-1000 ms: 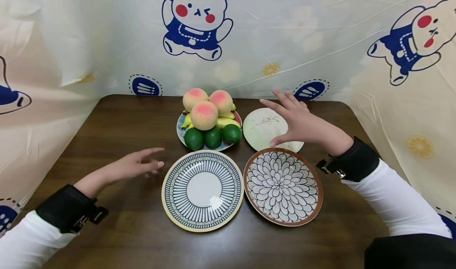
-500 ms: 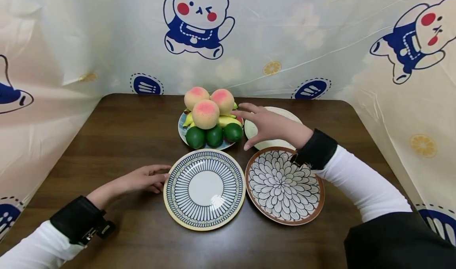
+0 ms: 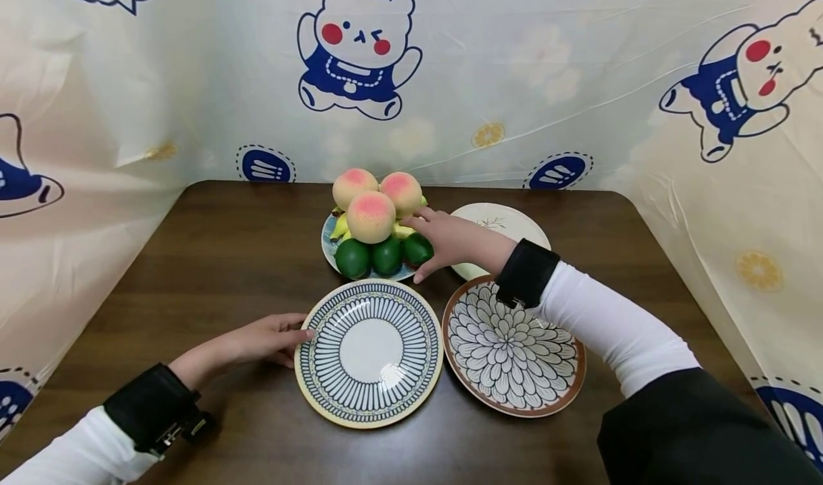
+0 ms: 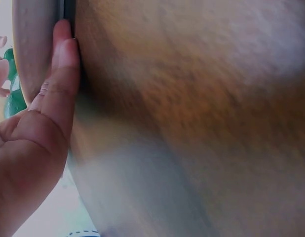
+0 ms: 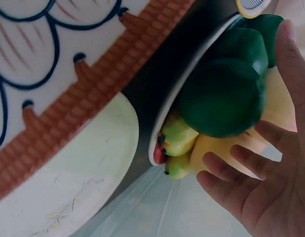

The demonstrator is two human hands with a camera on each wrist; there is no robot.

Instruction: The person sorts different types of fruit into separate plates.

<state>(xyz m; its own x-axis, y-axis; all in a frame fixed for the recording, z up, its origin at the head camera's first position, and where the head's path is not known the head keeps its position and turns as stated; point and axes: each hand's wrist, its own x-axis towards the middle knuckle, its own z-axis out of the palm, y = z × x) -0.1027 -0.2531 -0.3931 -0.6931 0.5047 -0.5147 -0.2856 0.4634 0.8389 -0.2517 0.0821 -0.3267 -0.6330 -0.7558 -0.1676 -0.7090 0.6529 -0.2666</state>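
My left hand holds the left rim of the blue-patterned plate, its thumb on top. In the left wrist view, the fingers lie along the plate's underside. My right hand reaches over the right side of the fruit plate, fingers and thumb spread around a dark green fruit; contact cannot be told. Three peaches sit on top, bananas under them. Several dark green fruits line the front; their kind is unclear.
A brown-rimmed plate with a petal pattern lies right of the blue-patterned one, under my right forearm. Behind it is a pale plate, partly covered by the right hand. The wooden table ends at a printed curtain.
My right hand has moved left from above the pale plate to the fruit plate's right side. My left hand has moved right and down to the blue-patterned plate and taken hold of its rim.
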